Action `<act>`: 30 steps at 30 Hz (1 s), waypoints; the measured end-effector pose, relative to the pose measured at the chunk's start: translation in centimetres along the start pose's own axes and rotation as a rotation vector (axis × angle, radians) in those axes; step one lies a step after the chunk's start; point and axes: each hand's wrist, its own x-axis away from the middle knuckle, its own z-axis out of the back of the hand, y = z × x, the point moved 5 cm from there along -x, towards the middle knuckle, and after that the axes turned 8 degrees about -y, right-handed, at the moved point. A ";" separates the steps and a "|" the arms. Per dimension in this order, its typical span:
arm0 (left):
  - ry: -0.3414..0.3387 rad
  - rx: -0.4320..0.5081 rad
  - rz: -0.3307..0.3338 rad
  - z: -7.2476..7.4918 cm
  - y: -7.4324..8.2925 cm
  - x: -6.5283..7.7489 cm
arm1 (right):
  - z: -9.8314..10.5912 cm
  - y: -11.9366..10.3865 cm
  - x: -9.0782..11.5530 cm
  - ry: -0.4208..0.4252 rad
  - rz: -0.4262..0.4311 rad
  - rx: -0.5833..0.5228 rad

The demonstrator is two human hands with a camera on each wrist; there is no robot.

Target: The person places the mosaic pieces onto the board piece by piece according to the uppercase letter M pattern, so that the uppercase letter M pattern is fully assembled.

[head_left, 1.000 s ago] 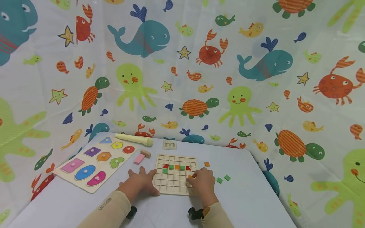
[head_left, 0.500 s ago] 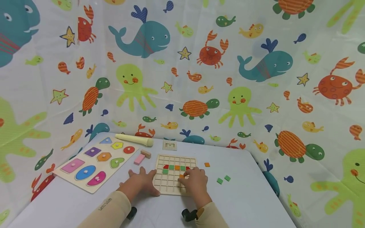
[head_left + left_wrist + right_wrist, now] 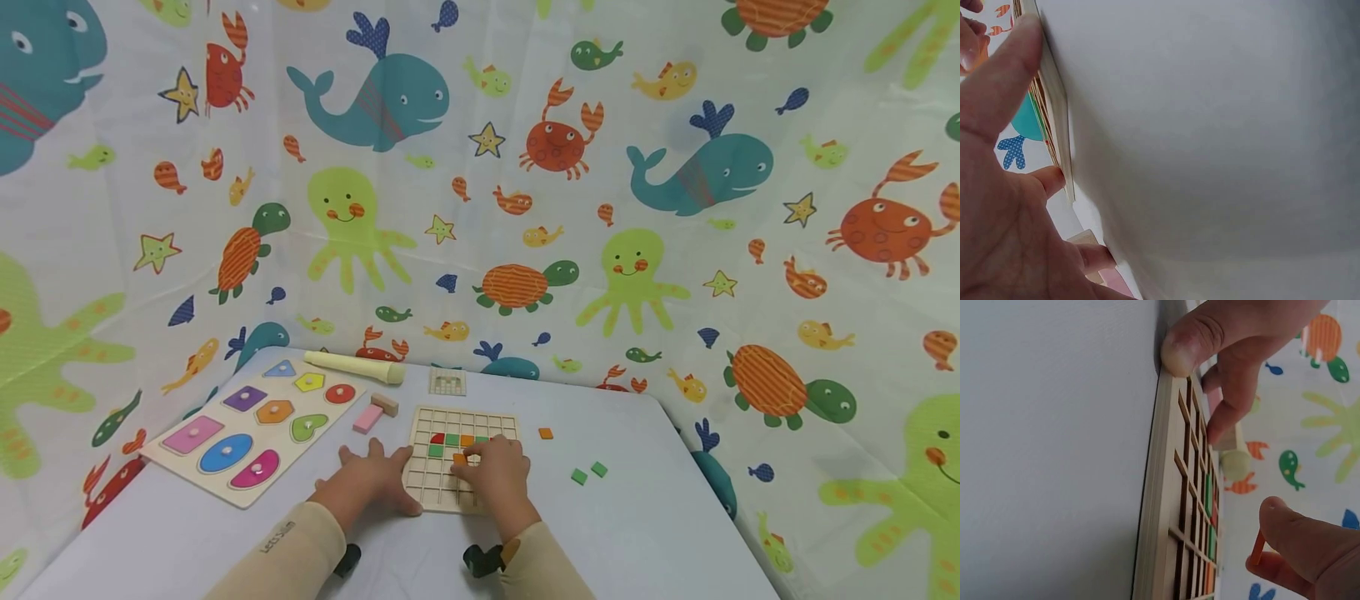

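A square wooden grid board lies on the white table. Along one row sit a red rounded tile, a green tile and an orange tile, among others; a second green tile lies below the red one. My right hand pinches a loose orange tile between thumb and finger, above the board and apart from it in the right wrist view. My left hand spreads its fingers at the board's left side, thumb and a fingertip touching its edge.
A knobbed shape puzzle lies at left, with a cream rod behind. A pink block, a wooden block and a small grid card lie behind the board. Loose orange and green tiles lie right.
My right hand has moved left over the board, carrying the pinched orange tile with it. My left hand stays at the board's edge.
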 end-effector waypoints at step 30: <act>-0.004 -0.010 0.015 0.1 0.1 0.2 | -2.8 -4.2 -2.3 -0.023 0.058 0.163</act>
